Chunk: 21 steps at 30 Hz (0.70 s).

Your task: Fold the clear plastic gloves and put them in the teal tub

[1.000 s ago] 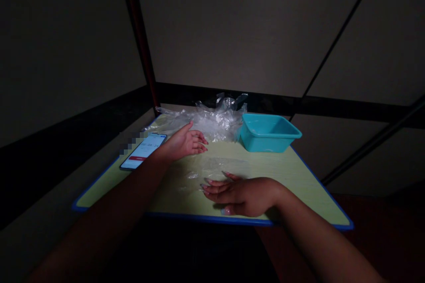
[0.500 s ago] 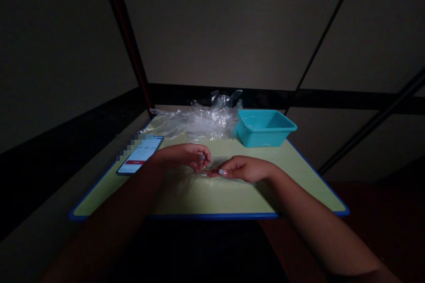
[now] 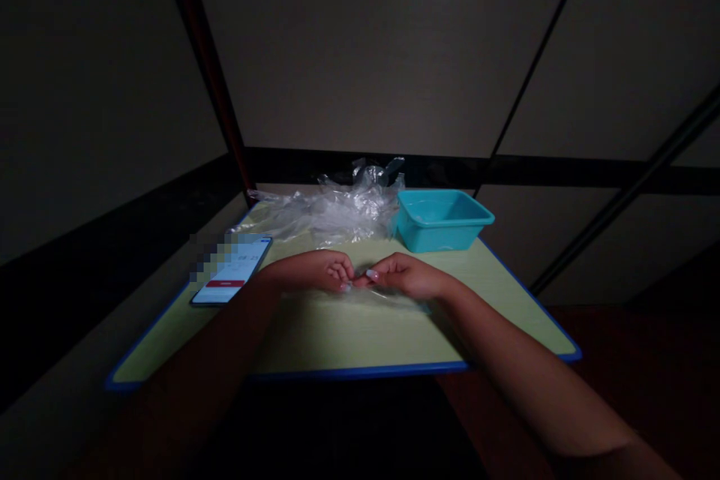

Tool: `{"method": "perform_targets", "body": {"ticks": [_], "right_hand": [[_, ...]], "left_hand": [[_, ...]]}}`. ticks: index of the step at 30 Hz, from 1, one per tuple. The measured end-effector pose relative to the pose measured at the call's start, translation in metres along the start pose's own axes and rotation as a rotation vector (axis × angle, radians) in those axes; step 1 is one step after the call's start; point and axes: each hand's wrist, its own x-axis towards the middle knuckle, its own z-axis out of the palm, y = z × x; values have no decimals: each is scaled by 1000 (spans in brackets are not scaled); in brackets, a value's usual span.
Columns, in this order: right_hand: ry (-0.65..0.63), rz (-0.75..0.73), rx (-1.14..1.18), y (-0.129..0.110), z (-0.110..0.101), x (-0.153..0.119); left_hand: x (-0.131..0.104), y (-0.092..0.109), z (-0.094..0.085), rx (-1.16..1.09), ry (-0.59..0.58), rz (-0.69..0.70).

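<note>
A thin clear plastic bag lies low over the table, under and between my hands. My left hand is closed, its fingers curled and its thumb pressed on the edge of the plastic. Close beside it, my right hand pinches the same plastic between thumb and fingers. The fingertips of both hands nearly meet above the middle of the table. Parts of the bag are hard to make out against the tabletop.
A heap of crumpled clear plastic bags lies at the back of the green table. To its right stands a turquoise basin. A phone with a lit screen lies at the left edge, by my left forearm.
The fingers of my left hand have curled in tighter, and my right thumb has risen slightly. Both hands have closed on the plastic. The whole view has shifted a little.
</note>
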Motion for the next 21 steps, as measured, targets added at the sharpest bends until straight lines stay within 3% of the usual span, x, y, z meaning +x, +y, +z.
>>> {"method": "perform_targets", "body": {"ticks": [4,7,11,21], "right_hand": [[-11,-44,59,1,-3,1],[53,-62,3,-1,-12,-2],[159,-13,-162,-6,-29,-10],[159,140,-597,0,-47,-16]], "left_hand": [[2,-4,-6,-16,24,-15],[3,-6,-10,-3,32,-29],[2,-5,-14,21,113,-49],[3,-11,-19,-11,222,-57]]}}
